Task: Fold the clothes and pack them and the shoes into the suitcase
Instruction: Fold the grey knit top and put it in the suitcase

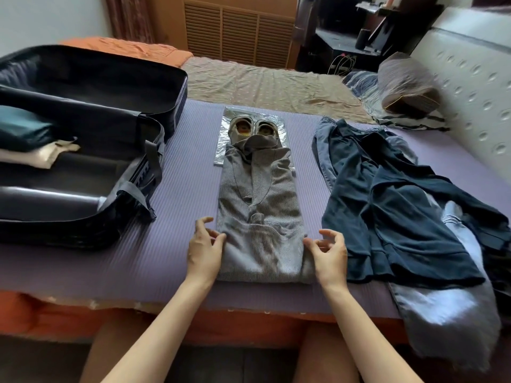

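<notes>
A grey knit garment point(260, 217) lies folded into a long strip in the middle of the purple mat, its near end doubled over. My left hand point(204, 250) pinches the left edge of that near fold and my right hand point(329, 252) pinches its right edge. A pair of beige shoes point(253, 128) rests on a silver plastic bag point(221, 145) at the garment's far end, partly covered by the cloth. The open dark suitcase point(91, 87) sits at the left, holding a folded teal piece point(22, 125) and a folded white piece point(36, 156).
A pile of unfolded clothes lies at the right: a dark navy shirt point(401, 217) over light blue jeans point(448, 308) that hang past the bed's near edge. The purple mat point(188, 167) covers the bed. A pillow point(406, 84) sits at the far right by the headboard.
</notes>
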